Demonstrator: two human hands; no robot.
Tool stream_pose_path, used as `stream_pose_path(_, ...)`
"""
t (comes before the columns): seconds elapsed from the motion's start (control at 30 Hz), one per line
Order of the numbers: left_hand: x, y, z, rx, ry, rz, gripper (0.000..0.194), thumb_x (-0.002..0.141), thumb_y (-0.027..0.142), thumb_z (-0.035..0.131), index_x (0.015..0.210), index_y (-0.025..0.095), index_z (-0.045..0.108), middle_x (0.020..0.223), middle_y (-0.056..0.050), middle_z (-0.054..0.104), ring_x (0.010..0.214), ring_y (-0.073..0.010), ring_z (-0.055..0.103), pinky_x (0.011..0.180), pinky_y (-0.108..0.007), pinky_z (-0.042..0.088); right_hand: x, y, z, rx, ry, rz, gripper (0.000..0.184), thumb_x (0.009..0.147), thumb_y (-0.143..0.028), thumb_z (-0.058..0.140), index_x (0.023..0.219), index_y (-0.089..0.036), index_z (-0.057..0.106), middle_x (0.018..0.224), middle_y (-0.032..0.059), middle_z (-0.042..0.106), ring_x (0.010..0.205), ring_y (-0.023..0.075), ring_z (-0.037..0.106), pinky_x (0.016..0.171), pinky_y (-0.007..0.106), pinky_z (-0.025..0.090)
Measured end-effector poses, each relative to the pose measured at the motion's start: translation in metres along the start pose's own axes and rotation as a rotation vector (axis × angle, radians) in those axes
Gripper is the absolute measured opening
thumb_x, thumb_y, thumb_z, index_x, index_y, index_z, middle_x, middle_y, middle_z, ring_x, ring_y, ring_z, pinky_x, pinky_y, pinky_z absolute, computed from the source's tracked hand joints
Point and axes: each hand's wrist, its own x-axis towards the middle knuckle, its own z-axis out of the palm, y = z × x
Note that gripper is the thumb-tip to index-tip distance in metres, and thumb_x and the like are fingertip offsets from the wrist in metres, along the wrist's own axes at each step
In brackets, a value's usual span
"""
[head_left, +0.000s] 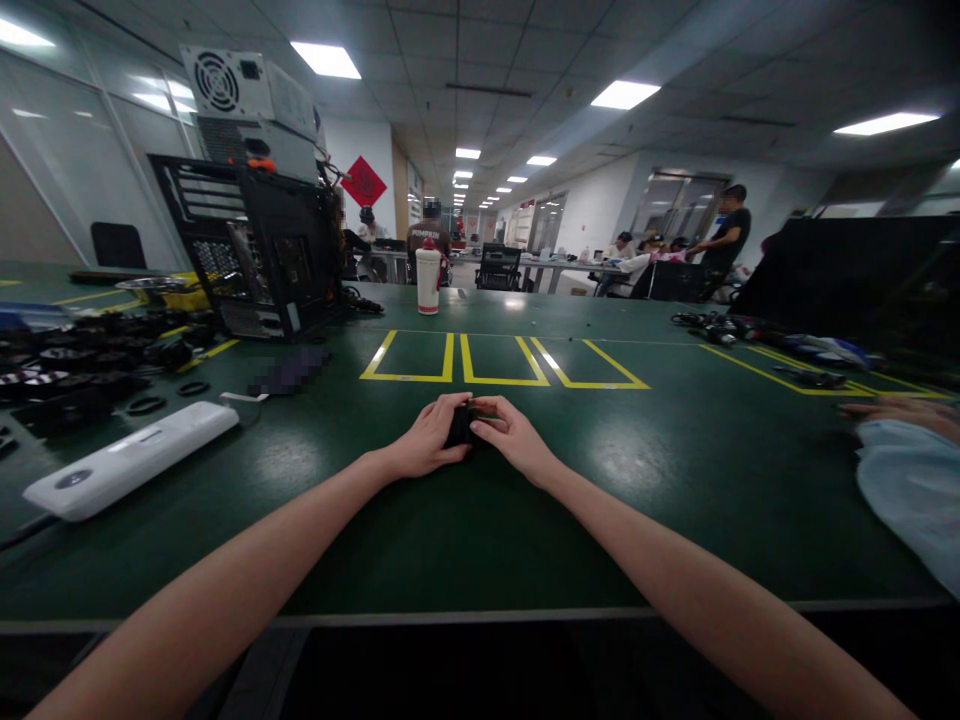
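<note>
Black object (457, 430) clasped between left hand (427, 438) and right hand (514, 435), both hands' fingers curled inward around it.

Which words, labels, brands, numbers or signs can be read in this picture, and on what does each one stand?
"PUMPKIN": on the back of a seated person's brown shirt.
Too small or blurred to read: the mark on the red diamond sign, the red print on the white cup, the label on the white bar-shaped device.
Small black object: no readable text.

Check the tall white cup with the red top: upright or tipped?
Upright: the cup has its red top uppermost and its base on the green table.
</note>
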Motion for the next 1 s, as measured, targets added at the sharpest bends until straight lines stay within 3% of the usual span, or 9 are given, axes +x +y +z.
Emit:
stream_pose_path(0.2, -0.0008, -0.0006, -0.0003, -0.008, -0.006, 0.0, 0.066, 0.073, 0.027, 0.054, 0.126, 0.019, 0.016, 0.122, -0.011, 0.034, 0.115, -0.023, 0.035, 0.098, -0.042, 0.027, -0.0017, 0.0001, -0.0003, 0.027, -0.05, 0.022, 0.027, 0.07, -0.026, 0.058, 0.095, -0.021, 0.048, 0.098, 0.0014, 0.053, 0.093, 0.016, 0.055, 0.083, 0.034, 0.044)
stream_pose_path(0.43, -0.0009, -0.0019, 0.0003, -0.009, 0.007, 0.005, 0.065, 0.072, 0.027, 0.054, 0.125, 0.02, 0.017, 0.122, -0.01, 0.034, 0.115, -0.0232, 0.034, 0.098, -0.042, 0.027, -0.001, -0.0031, 0.001, 0.031, -0.017, -0.01, 0.018, 0.071, -0.027, 0.056, 0.088, -0.02, 0.051, 0.09, 0.0001, 0.055, 0.088, 0.0148, 0.057, 0.08, 0.033, 0.045)
stream_pose_path(0.67, 0.0001, -0.0027, 0.0018, -0.005, 0.016, 0.006, 0.066, 0.072, 0.027, 0.055, 0.125, 0.02, 0.016, 0.122, -0.01, 0.034, 0.115, -0.0235, 0.035, 0.097, -0.043, 0.027, 0.0017, 0.0006, -0.0017, -0.013, -0.016, 0.048, 0.031, 0.072, -0.025, 0.056, 0.102, -0.02, 0.05, 0.105, 0.0046, 0.054, 0.096, 0.0175, 0.055, 0.087, 0.037, 0.041)
stream_pose_path(1.0, -0.0006, -0.0016, 0.0003, -0.016, 0.011, 0.004, 0.066, 0.072, 0.027, 0.054, 0.126, 0.02, 0.016, 0.122, -0.01, 0.034, 0.115, -0.0234, 0.035, 0.098, -0.042, 0.027, -0.0006, 0.0028, 0.0008, 0.017, -0.043, -0.012, 0.024, 0.07, -0.026, 0.058, 0.091, -0.021, 0.047, 0.096, 0.0002, 0.052, 0.089, 0.0143, 0.055, 0.081, 0.033, 0.045)
